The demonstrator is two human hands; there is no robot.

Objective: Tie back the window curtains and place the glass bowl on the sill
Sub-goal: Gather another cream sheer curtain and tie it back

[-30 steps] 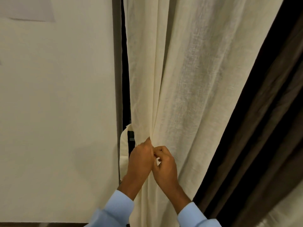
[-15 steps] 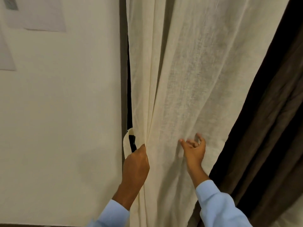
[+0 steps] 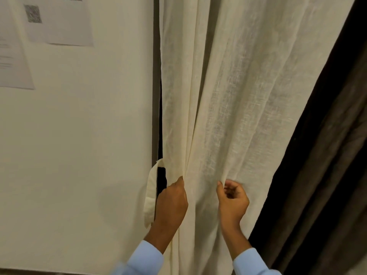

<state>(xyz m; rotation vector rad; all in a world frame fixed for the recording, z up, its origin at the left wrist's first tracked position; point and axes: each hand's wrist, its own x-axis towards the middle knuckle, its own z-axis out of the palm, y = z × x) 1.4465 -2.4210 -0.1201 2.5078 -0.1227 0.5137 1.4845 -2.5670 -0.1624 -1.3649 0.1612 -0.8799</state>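
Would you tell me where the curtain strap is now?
In head view, the strap hangs at the cream curtain's left edge, against the wall, beside the left hand.

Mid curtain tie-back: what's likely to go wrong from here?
1. The right hand only pinches a small fold of the cream fabric curtain; it may slip while gathering.
2. The cream fabric tie-back loop hangs free beside the left hand; reaching for it could loosen that bunch.

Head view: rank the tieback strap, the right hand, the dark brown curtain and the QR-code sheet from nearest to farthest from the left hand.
1. The tieback strap, right beside the left hand, on its left.
2. The right hand, to its right, pinching the cream curtain.
3. The dark brown curtain, farther right.
4. The QR-code sheet, upper left on the wall.
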